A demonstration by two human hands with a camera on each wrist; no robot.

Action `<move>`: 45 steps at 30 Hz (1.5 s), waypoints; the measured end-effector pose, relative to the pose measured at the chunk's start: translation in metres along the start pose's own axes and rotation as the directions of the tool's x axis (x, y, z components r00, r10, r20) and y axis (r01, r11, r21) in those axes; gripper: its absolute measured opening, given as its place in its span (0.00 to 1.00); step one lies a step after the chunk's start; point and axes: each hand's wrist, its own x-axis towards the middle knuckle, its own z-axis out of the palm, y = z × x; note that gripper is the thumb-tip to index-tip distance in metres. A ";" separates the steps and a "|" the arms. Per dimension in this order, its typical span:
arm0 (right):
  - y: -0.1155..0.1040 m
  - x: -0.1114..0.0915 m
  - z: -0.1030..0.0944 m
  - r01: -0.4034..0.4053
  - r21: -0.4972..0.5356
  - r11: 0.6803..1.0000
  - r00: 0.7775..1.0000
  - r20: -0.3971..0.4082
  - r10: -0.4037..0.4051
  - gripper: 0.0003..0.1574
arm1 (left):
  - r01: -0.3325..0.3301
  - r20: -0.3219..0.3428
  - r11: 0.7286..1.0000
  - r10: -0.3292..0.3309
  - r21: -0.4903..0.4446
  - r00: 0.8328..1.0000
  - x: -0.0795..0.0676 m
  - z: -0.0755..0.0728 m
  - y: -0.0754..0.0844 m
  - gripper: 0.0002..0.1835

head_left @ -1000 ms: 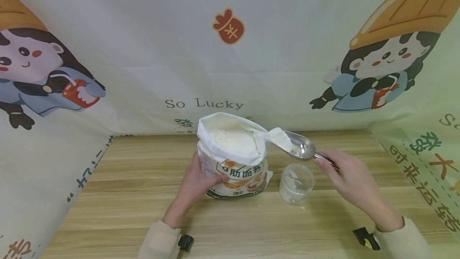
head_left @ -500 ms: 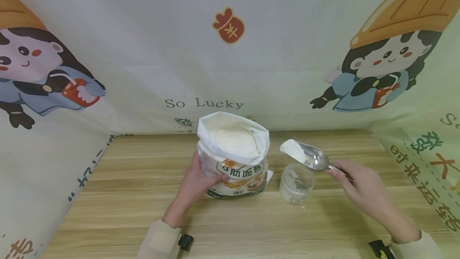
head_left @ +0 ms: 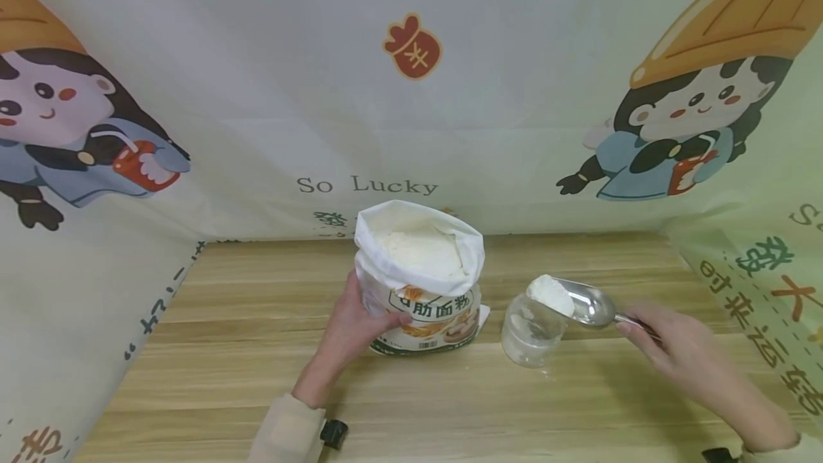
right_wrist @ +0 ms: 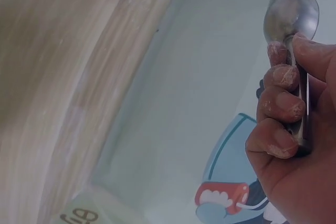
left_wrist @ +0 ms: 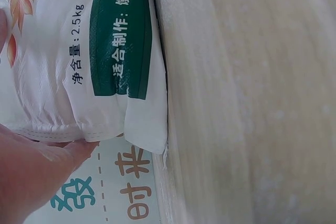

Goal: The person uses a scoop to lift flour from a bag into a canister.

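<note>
A white flour bag (head_left: 424, 306) stands on the table with its top rolled open and flour (head_left: 424, 252) inside. My left hand (head_left: 352, 320) grips the bag's left side, thumb across the front. With my right hand (head_left: 681, 349) I hold a metal scoop (head_left: 593, 306) by its handle; in the right wrist view the floury fingers (right_wrist: 281, 106) curl round it. A heap of flour (head_left: 551, 294) fills the scoop's front end, which is over the back right rim of a clear round jar (head_left: 532, 338). Some flour clings inside the jar; whether the scoop touches the rim, I cannot tell.
The wooden table (head_left: 225, 349) carries the bag and jar side by side. A printed cloth (head_left: 308, 91) hangs behind the table and along both sides. Small white specks lie on the table near the jar.
My right hand has drawn the loaded scoop away from the bag's rim, rightward and toward me, to over the jar. The left hand keeps its grip on the bag.
</note>
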 end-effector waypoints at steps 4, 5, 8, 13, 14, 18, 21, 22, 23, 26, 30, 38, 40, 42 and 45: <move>0.003 -0.004 -0.003 -0.018 -0.037 0.999 0.999 0.046 0.020 0.03 | -0.002 0.001 1.000 0.002 0.002 1.000 0.000 0.000 -0.001 0.57; 0.004 -0.004 -0.004 -0.017 -0.045 0.999 0.999 0.051 0.019 0.02 | -0.004 0.001 1.000 0.004 0.001 1.000 0.000 0.000 -0.001 0.57; 0.006 -0.005 -0.004 -0.008 -0.067 0.998 0.998 0.064 0.013 0.03 | -0.007 0.003 1.000 0.007 -0.002 1.000 0.000 0.000 -0.001 0.57; 0.007 -0.004 -0.007 0.015 -0.102 0.995 0.996 0.084 -0.007 0.04 | -0.009 0.004 1.000 0.009 -0.002 1.000 0.000 0.000 0.000 0.57; 0.006 -0.004 -0.008 0.011 -0.110 0.994 0.995 0.099 0.000 0.05 | -0.008 0.004 1.000 0.008 -0.001 1.000 0.000 0.000 0.000 0.57; 0.004 0.000 -0.013 -0.003 -0.134 0.991 0.986 0.163 0.025 0.10 | -0.006 0.006 1.000 0.006 0.006 1.000 0.000 0.000 0.000 0.58; 0.002 0.003 -0.016 -0.003 -0.159 0.987 0.981 0.193 0.034 0.10 | -0.003 0.008 1.000 0.003 0.006 1.000 0.000 0.000 0.000 0.58; 0.001 0.004 -0.017 -0.002 -0.171 0.985 0.979 0.199 0.037 0.09 | -0.003 0.007 1.000 0.003 0.005 1.000 0.000 0.000 0.000 0.58; 0.000 0.005 -0.018 0.001 -0.184 0.983 0.979 0.202 0.037 0.09 | -0.005 0.006 1.000 0.005 0.006 1.000 0.000 -0.001 0.000 0.58; -0.002 0.008 -0.020 0.014 -0.210 0.978 0.976 0.214 0.032 0.08 | -0.012 0.005 1.000 0.012 0.008 1.000 0.001 -0.001 0.000 0.58; -0.004 0.012 -0.022 0.043 -0.221 0.974 0.976 0.217 0.006 0.07 | -0.020 0.004 1.000 0.020 0.013 1.000 0.001 -0.001 -0.001 0.58; -0.006 0.018 -0.025 0.117 -0.237 0.964 0.978 0.199 -0.069 0.06 | -0.013 0.003 1.000 0.013 0.000 1.000 0.001 0.000 -0.001 0.59; -0.008 0.020 -0.026 0.124 -0.248 0.961 0.976 0.208 -0.072 0.07 | -0.013 0.002 1.000 0.013 0.003 1.000 0.001 0.000 -0.001 0.59; -0.009 0.023 -0.027 0.128 -0.255 0.958 0.971 0.228 -0.069 0.07 | -0.014 0.001 1.000 0.014 0.008 1.000 0.000 0.000 0.000 0.60; -0.013 0.027 -0.030 0.143 -0.272 0.951 0.966 0.246 -0.075 0.08 | -0.016 0.002 1.000 0.015 0.011 1.000 0.000 -0.001 0.000 0.60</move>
